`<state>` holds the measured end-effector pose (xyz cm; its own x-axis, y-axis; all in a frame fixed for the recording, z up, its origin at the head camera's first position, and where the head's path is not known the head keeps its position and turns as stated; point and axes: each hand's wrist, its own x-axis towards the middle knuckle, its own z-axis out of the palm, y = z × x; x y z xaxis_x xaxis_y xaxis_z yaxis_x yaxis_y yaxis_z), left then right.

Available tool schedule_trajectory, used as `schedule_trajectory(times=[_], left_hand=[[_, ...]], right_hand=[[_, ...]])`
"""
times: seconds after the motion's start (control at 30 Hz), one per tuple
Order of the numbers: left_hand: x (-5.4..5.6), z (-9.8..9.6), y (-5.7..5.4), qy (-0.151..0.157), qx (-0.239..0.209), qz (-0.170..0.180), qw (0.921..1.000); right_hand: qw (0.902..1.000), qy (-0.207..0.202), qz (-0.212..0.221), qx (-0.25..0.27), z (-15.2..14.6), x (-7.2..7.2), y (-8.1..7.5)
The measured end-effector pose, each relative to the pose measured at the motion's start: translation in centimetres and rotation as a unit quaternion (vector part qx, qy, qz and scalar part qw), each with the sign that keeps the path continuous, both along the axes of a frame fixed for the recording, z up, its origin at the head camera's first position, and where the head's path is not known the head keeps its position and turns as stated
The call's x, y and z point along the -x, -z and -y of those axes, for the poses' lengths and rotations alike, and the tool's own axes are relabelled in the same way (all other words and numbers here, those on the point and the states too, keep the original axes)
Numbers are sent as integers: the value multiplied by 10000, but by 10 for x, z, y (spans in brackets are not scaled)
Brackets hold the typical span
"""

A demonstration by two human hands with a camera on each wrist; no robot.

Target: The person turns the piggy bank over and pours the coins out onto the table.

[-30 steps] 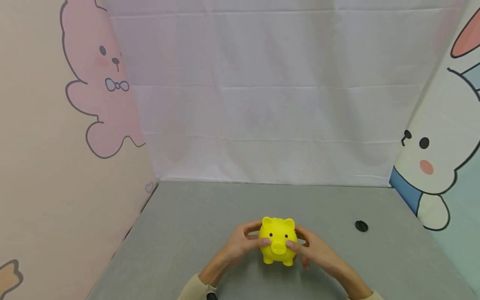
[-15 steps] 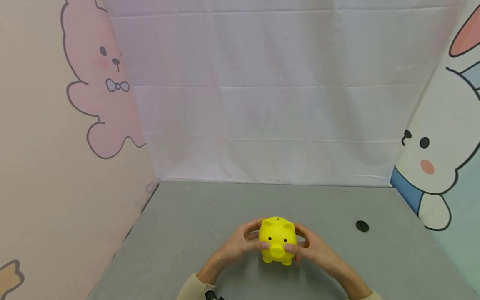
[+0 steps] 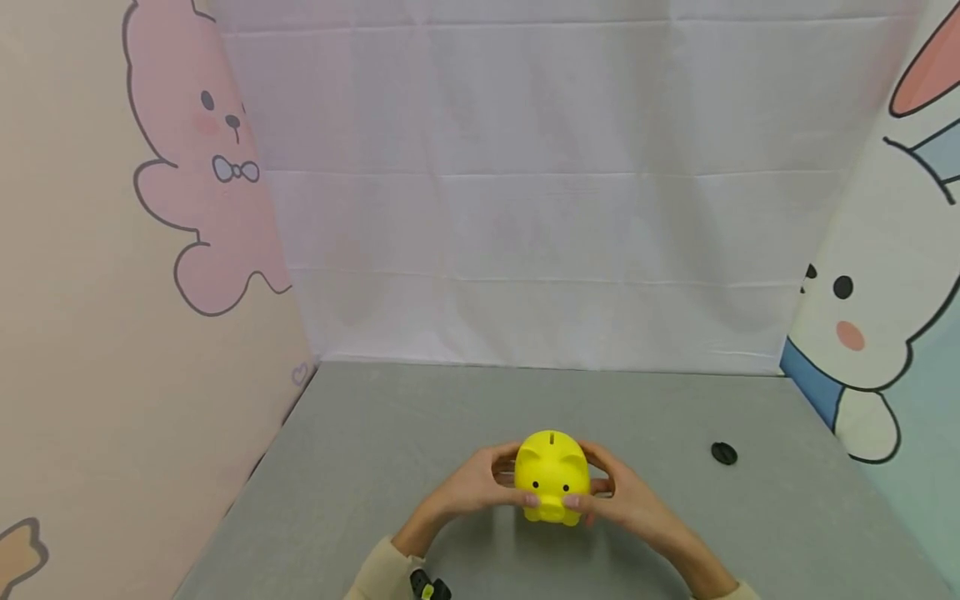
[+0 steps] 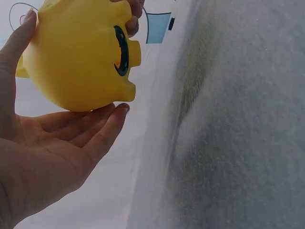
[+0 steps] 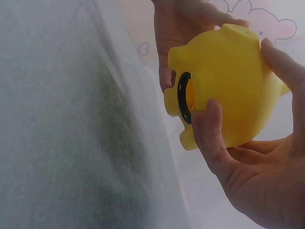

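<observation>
A yellow piggy bank [image 3: 551, 462] is held between both hands, raised above the grey table, snout toward me and head tipped down. The coin slot on its back shows in the head view. My left hand [image 3: 471, 485] grips one side, thumb by the snout and fingers behind. On the other side my right hand [image 3: 633, 500] grips it likewise. Both wrist views show an uncovered hole in its belly with a dark ring [image 5: 182, 98] around the edge. A small black round plug-like disc [image 3: 723, 453] lies on the table to the right.
The grey tabletop [image 3: 390, 425] reaches back to a white cloth backdrop [image 3: 525, 208]. Walls with cartoon animals flank it on both sides. A black device [image 3: 429, 586] is on the left wrist, by the sleeve.
The piggy bank has tilted forward in both hands, so its coin slot has come into view and its feet show less. The black disc has stayed in place.
</observation>
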<state>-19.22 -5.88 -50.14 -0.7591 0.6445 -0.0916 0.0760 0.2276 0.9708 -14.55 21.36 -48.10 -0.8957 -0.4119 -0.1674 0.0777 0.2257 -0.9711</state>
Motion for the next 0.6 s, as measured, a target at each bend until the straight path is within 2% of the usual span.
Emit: schedule_trajectory(times=[0.17, 0.3, 0.43, 0.6], left_hand=[[5, -2, -2, -71, -48, -170, 9998], [8, -4, -1, -127, -87, -401, 9991], [10, -2, 0, -137, -54, -660, 9977], [11, -1, 0, -94, 13, -982, 9951]], right_hand=[[9999, -55, -144, -55, -2, 2, 2], [9977, 50, -355, -581, -4, 7, 1], [9896, 196, -755, -1206, -4, 12, -1], [9833, 86, -1312, -1261, -5, 15, 2]])
